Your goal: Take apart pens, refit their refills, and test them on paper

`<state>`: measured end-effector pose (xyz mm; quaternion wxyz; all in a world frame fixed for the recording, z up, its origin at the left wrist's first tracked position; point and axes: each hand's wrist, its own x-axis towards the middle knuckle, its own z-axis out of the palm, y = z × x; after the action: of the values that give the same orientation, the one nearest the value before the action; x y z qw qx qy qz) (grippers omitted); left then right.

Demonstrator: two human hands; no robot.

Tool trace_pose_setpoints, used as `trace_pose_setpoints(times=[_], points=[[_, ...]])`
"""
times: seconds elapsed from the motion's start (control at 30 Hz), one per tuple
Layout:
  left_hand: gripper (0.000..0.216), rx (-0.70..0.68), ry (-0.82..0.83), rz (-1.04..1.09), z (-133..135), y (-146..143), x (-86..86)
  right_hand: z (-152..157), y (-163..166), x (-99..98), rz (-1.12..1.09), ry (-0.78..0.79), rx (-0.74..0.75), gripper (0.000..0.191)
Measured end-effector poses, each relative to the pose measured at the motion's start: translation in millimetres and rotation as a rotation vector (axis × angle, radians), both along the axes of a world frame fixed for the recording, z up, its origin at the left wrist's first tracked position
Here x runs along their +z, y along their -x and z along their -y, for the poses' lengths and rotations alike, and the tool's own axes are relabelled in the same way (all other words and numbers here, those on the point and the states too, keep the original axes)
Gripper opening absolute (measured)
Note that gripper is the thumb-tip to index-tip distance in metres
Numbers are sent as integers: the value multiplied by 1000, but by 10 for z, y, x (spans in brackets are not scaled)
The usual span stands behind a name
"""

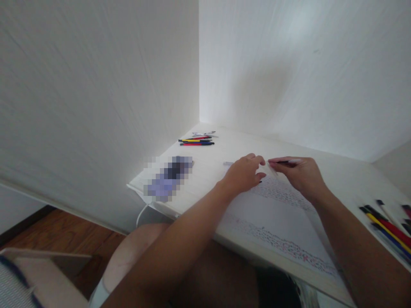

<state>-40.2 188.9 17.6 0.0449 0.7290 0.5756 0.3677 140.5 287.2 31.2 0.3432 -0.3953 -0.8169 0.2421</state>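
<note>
My right hand [298, 173] pinches a pen [284, 162] that has a dark part near the fingertips and a paler end. Its tip is near the top of a sheet of paper [272, 209] filled with rows of small handwriting in dark and reddish ink. Just left of it, my left hand [248, 171] hovers over or rests on the upper left of the paper, thumb and fingers curved and apart, nothing visible between them. Behind its wrist shows the end of a greyish slim object [228, 163], mostly hidden.
Several coloured pens [196, 141] lie in the far left corner of the white desk [224, 137]. A blurred-out purple and dark item [170, 177] is on the left, near a white cable [141, 214]. More pens [387, 222] lie at the right. White walls [257, 64] enclose the desk.
</note>
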Motion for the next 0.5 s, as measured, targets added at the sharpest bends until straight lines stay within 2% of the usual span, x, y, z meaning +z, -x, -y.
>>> trace_pose_setpoints(times=[0.1,0.17,0.33,0.5], points=[[27,40,-45,121,-12,9,20,97,71,15,-213,214,102,21],[28,56,-41,204,-21,14,19,138,103,10,-281,297,129,26],[23,-3,-11,442,-22,8,32,151,144,-50,-399,354,168,29],[17,0,-19,556,-28,-21,44,169,202,-92,-511,392,187,30]])
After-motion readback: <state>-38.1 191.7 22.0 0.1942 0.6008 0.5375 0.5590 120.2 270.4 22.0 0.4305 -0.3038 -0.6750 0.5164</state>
